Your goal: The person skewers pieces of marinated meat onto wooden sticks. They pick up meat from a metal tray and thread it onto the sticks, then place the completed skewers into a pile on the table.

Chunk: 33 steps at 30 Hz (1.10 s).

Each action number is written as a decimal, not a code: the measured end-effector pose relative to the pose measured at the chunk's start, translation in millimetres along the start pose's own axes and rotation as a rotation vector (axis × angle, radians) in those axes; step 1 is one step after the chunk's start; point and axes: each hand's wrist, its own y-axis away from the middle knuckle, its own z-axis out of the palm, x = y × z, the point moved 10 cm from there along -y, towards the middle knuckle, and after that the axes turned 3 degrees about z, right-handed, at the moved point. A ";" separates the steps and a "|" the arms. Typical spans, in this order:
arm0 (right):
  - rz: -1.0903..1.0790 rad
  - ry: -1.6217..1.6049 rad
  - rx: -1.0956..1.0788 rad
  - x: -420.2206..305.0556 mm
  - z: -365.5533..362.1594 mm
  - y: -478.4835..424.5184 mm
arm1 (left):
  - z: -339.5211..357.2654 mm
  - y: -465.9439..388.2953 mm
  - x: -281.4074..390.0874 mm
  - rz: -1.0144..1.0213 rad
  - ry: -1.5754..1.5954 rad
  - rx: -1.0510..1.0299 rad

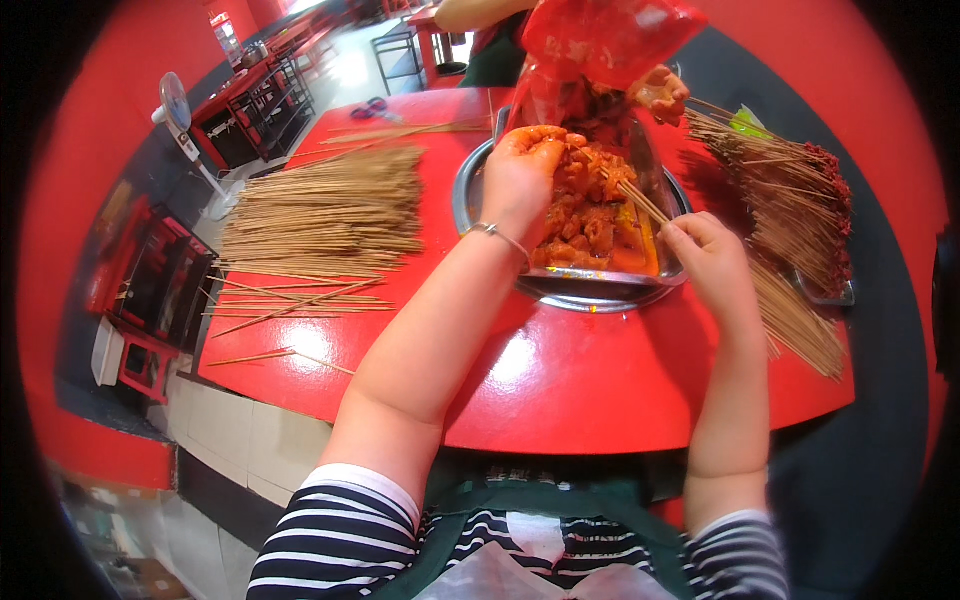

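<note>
Over a metal tray (611,281) of red marinated meat pieces (577,229), my left hand (529,154) is curled at the meat near the skewer tips, its fingers coated in red sauce. My right hand (701,244) pinches the lower ends of several wooden skewers (643,201), which point up and left and bear meat at their tips. The tray sits on a round metal basin (577,304). At its far side a red plastic bag (600,37) hangs, hiding part of the tray, and a co-worker's sauce-covered hand (660,94) is beside the bag.
Bare skewers (322,210) lie in a large pile at left on the red table (592,382), with scissors (369,109) behind them. At right stand loaded skewers (795,202) in a tray, with more bare skewers (799,319) in front. A co-worker stands across the table.
</note>
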 end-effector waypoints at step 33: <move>-0.046 -0.080 0.042 0.5 -19.9 -1.9 | 2.3 7.5 -27.9 -0.029 -1.580 -0.734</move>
